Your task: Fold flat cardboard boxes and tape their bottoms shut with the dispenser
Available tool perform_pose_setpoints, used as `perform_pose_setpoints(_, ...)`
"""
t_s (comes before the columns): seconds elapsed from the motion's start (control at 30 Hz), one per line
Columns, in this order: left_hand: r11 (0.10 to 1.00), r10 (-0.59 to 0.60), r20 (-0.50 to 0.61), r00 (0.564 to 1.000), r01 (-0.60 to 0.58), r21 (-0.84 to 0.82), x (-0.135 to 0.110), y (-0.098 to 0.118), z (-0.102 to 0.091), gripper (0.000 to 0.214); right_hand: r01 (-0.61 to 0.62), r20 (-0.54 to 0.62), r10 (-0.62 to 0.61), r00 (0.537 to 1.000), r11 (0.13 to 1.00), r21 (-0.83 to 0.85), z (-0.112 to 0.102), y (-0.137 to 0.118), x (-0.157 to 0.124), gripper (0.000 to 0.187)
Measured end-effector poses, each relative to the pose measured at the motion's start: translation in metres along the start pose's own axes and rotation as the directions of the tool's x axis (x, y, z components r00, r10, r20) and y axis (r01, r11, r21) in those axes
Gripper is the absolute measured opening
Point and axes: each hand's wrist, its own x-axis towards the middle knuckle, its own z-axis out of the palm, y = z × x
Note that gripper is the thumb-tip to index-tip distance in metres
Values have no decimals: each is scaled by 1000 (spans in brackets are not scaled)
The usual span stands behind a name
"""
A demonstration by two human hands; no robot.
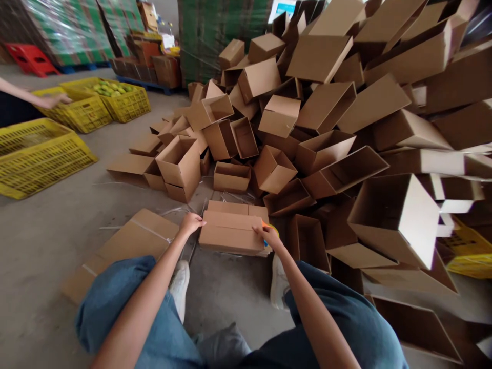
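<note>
A brown cardboard box (230, 231) lies on the concrete floor right in front of me, its top flaps folded down and meeting along a centre seam. My left hand (191, 223) rests with spread fingers at the box's left edge. My right hand (269, 236) is at the opposite edge, closed around a tape dispenser (265, 227) with orange, blue and yellow parts. Most of the dispenser is hidden by my fingers and the box. A flattened carton (134, 245) with a strip of tape lies on the floor left of my left hand.
A large heap of open cardboard boxes (326, 118) rises ahead and to the right. Yellow plastic crates (42, 159) stand at left, one holding green fruit (109, 89). A co-worker's hand (52, 101) reaches over a crate. Film-wrapped pallets stand behind.
</note>
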Motion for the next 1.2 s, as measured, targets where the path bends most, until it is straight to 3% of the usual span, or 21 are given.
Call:
perform_pose_setpoints(0.27, 996, -14, -44, 999, 18, 87, -7, 10, -2, 16, -65, -33, 62, 998, 992, -108, -1, -1, 12, 35)
perform_pose_setpoints(0.6, 945, -1, -83, 997, 28, 327, -36, 44, 2, 24, -98, -23, 96, 995, 990, -100, -1, 3, 10, 38)
perform_pose_setpoints(0.9, 931, 6, -30, 1000, 5, 364, -44, 51, -8, 34, -97, 108, 101, 989, 994, -46, -16, -5, 21, 33)
perform_pose_setpoints(1.2, 948, 20, -20, 1000, -13, 317, -47, 52, -14, 35, -120, 156, 115, 981, 993, 22, -22, -16, 22, 32)
